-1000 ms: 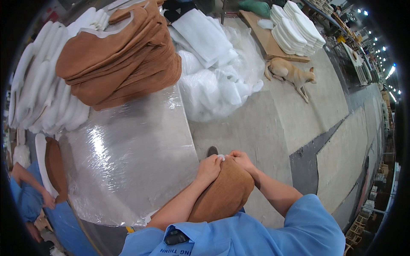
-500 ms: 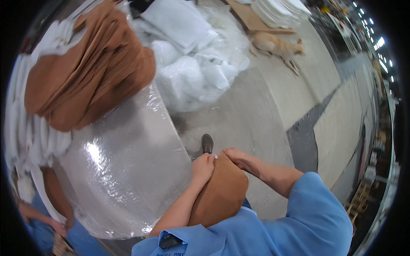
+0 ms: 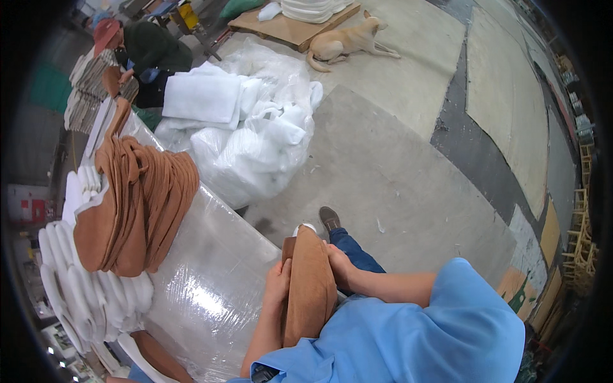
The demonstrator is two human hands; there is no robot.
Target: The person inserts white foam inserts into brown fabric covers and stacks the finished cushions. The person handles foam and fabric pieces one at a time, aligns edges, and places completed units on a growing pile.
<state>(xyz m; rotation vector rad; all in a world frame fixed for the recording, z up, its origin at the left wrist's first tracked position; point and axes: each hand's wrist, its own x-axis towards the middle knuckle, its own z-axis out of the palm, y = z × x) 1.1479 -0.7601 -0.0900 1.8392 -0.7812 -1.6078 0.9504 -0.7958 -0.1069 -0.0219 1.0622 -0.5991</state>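
Observation:
A brown fabric cover (image 3: pixel 311 287) stands against my body, held between my two hands. A bit of white padding (image 3: pixel 305 228) shows at its far tip. My left hand (image 3: pixel 278 281) grips the cover's left side, with the thumb on the fabric. On the opposite side, my right hand (image 3: pixel 340 263) is closed on the edge, its fingertips partly hidden behind the cloth. To my left is a plastic-wrapped table (image 3: pixel 211 287). A pile of matching brown covers (image 3: pixel 137 204) lies on it, beside a stack of white padding pieces (image 3: pixel 89 287).
A clear bag of white padding (image 3: pixel 249 140) sits on the floor beyond the table. A dog (image 3: pixel 345 43) lies near a pallet (image 3: pixel 294 29) of white pieces. At the far left a person in a red cap (image 3: pixel 153 51) bends over a stack. Cardboard sheets (image 3: pixel 507 102) cover the right floor.
My view has swung, bringing the person in the red cap into sight. The cover is now more upright, with white padding showing at its tip. My hands have moved farther apart along its sides.

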